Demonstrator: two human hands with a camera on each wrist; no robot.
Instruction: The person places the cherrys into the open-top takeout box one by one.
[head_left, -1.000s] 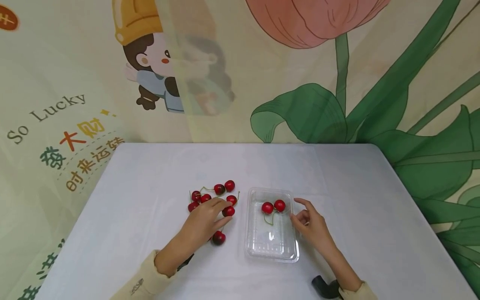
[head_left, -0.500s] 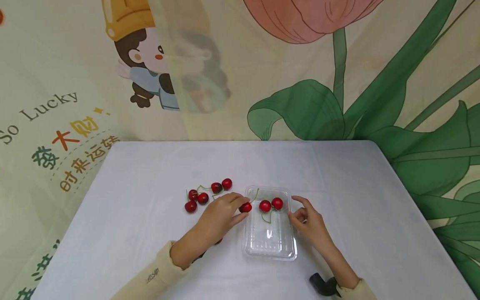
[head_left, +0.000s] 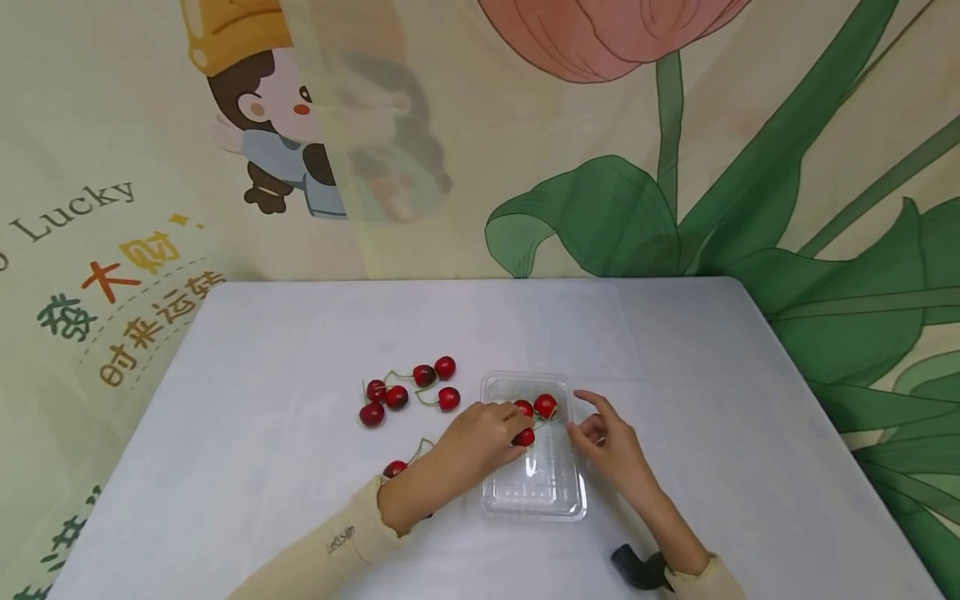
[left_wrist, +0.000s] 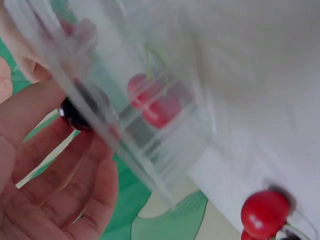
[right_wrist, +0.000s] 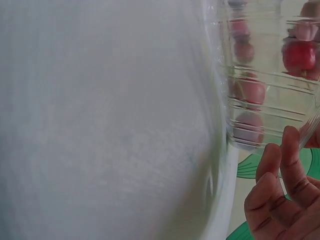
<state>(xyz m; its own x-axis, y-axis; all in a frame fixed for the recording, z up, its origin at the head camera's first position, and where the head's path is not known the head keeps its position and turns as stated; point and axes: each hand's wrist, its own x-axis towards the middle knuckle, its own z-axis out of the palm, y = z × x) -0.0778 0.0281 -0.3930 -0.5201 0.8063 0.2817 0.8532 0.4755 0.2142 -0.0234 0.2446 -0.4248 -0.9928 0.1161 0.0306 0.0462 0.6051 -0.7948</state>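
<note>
Cherry [head_left: 524,437] pinched in our left hand [head_left: 480,437] sits over the clear tray [head_left: 534,492] beside 2 others; we lower gently (right hand [head_left: 606,446], fingers relaxed, steadying the rim) before letting go.

white table [head_left: 675,350], loose cherries [head_left: 408,390], clear tray [head_left: 534,500]

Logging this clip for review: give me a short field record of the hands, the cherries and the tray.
left hand: over the clear plastic tray, pinching a cherry
right hand: beside the tray's right wall, fingers loosely curled, holding nothing
cherries in tray: two more at the far end
cherries on table: a group of five left of the tray, one by the left wrist
surface: white table
</note>
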